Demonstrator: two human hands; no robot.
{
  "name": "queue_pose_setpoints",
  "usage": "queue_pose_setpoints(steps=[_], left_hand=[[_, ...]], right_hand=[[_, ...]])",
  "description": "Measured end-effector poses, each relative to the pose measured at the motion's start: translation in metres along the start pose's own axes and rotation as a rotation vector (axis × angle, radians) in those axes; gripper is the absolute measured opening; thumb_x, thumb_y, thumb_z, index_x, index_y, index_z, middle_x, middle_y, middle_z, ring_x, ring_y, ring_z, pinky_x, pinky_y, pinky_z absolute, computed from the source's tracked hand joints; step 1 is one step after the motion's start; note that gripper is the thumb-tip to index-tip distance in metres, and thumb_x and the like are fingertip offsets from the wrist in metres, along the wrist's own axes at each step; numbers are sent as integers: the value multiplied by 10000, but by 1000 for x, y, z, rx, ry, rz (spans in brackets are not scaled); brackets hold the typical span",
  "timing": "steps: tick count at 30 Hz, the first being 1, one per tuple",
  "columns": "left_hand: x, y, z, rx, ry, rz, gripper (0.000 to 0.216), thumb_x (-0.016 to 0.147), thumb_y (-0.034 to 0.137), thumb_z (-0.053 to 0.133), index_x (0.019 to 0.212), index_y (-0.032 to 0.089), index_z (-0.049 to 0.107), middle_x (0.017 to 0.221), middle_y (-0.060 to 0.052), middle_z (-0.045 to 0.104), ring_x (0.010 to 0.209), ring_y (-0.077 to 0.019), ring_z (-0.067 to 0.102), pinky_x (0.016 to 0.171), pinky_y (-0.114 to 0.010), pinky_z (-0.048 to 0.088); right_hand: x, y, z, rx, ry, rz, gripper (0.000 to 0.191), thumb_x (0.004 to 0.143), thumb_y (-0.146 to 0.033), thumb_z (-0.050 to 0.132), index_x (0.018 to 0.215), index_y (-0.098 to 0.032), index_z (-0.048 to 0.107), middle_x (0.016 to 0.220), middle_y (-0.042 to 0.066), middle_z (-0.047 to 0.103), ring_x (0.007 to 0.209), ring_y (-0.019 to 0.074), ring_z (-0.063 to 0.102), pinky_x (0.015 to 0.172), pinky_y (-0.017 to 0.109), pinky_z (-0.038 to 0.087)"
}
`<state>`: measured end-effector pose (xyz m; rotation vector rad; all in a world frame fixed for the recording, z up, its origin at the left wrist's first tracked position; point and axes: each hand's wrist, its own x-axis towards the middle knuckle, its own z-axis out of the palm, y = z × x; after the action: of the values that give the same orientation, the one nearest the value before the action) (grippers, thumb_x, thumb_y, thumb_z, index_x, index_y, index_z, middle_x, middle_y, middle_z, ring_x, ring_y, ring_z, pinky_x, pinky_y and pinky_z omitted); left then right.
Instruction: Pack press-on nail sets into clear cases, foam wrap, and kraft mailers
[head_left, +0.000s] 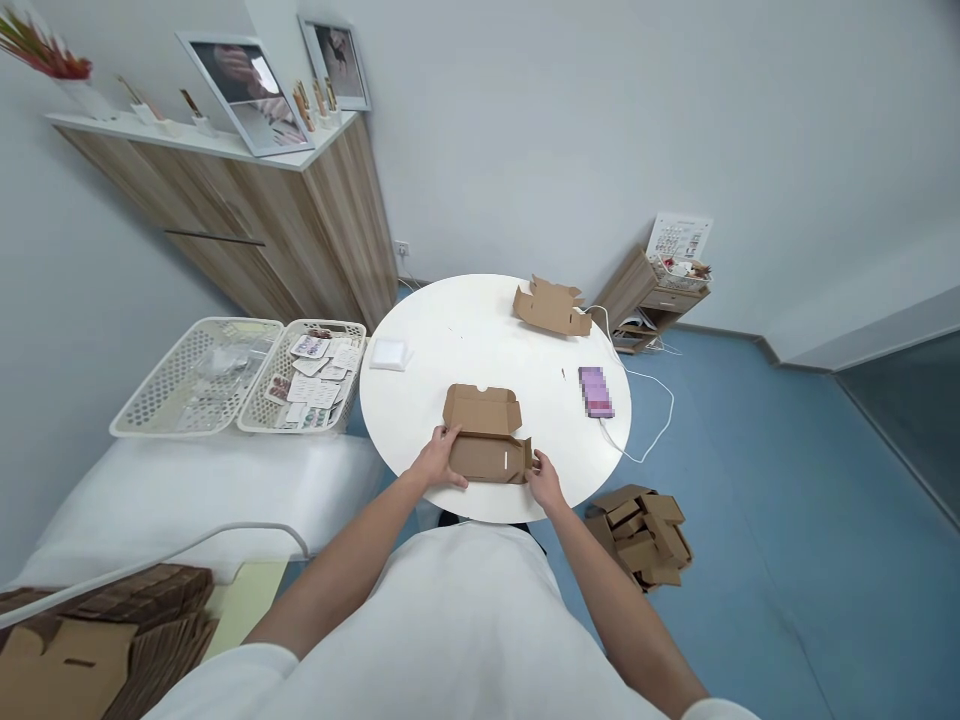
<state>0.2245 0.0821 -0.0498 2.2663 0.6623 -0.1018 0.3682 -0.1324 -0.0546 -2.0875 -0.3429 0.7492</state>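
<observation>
A brown cardboard box (pixel 487 458), partly folded with its lid (pixel 481 410) raised away from me, lies near the front edge of the round white table. My left hand (pixel 439 460) grips the box's left end, fingers at the far corner and thumb at the near one. At the opposite end, my right hand (pixel 546 482) has its fingers closed on the right end flap. A small white strip shows on the box floor. Farther back on the table lies a flattened cardboard box (pixel 553 305) with its flaps sticking up.
A phone-like purple object (pixel 596 392) with a cable lies on the table's right. White packets (pixel 388 354) lie at its left. Two white baskets (pixel 251 378) stand left of the table. Folded boxes (pixel 649 535) fill a carton on the floor; flat cardboard (pixel 67 660) is stacked lower left.
</observation>
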Motion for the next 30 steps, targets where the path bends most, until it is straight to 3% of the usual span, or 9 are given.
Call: queue_pose_setpoints(steps=[2,5,11,14,17,24,30], left_hand=[[0,2,1,-6,9,-2,1175,314,432,804,1319,253,223,1263,-131,266,1096,-336,462,887,-409,412],[-1,7,5,-22,29,-9,1180,294,414,813,1311,239,243,1257,-141,276,1092,-343,462,891,-416,406],[-2,17,14,-47,37,-39,1191,278,401,819,1308,228,247,1249,-150,290,1092,-353,463,873,-423,415],[-3,19,16,-42,39,-26,1199,287,418,817,1314,214,233,1258,-162,281,1120,-361,438,892,-423,402],[-4,23,19,-23,26,-19,1206,307,441,809,1326,205,209,1273,-177,258,1123,-368,434,899,-427,395],[-1,39,34,-67,-9,13,1219,289,416,820,1332,213,222,1295,-176,242,1105,-371,447,886,-439,405],[-15,39,40,-148,46,66,1210,399,464,786,1376,240,107,1390,-158,129,1245,-356,281,967,-439,338]], right_hand=[[0,-6,-1,-10,-5,-44,456,672,-168,403,1115,-171,512,1070,70,605,922,178,581,766,285,457],[-3,-16,-1,-57,-42,-114,424,685,-165,356,1075,-179,522,1034,51,615,865,171,584,742,288,464],[-8,-30,14,-326,-50,-186,407,705,-354,504,1076,-186,507,1097,84,553,789,171,574,725,302,452],[0,-33,17,-435,31,-126,342,750,-368,462,1040,-187,481,964,71,600,803,189,575,696,307,430],[9,-32,13,-543,25,-24,291,756,-296,462,1023,-182,455,847,58,626,782,195,585,650,287,407],[9,-19,1,-713,33,23,180,747,-183,436,925,-181,459,857,87,620,796,214,591,626,280,380],[5,-13,-2,-655,63,58,204,772,-248,426,965,-191,461,836,74,626,776,209,594,617,284,386]])
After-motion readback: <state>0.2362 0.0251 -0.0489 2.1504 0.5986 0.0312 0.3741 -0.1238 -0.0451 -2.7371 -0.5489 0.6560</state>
